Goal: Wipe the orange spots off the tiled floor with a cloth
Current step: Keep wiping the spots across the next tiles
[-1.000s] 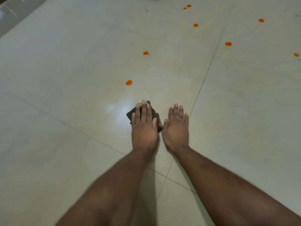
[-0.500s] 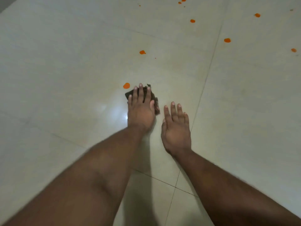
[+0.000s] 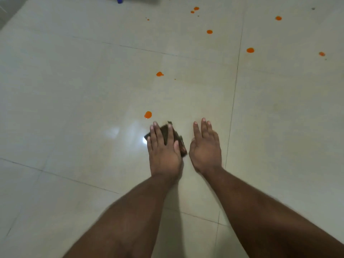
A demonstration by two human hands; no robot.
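My left hand (image 3: pixel 163 151) presses flat on a small dark brown cloth (image 3: pixel 166 132) on the cream tiled floor (image 3: pixel 74 101); the cloth shows between and beside the fingers. An orange spot (image 3: pixel 148 114) lies just beyond the cloth, up and left of my fingertips. My right hand (image 3: pixel 205 148) rests flat on the bare tile beside the left, fingers together, holding nothing. Farther away lie more orange spots: one at the middle (image 3: pixel 159 74), one farther back (image 3: pixel 209 31), one to the right (image 3: pixel 250 50) and several near the top.
Dark grout lines (image 3: pixel 233 101) cross the floor between large tiles. A bright light reflection (image 3: pixel 113 131) sits left of the cloth. A blue object (image 3: pixel 119 0) stands at the top edge, with a grey strip of wall or floor at the top left corner.
My left hand slid the cloth forward to the spot's right, then drew back a little. The small spot at its fingertips is gone. My right hand shifted forward alongside.
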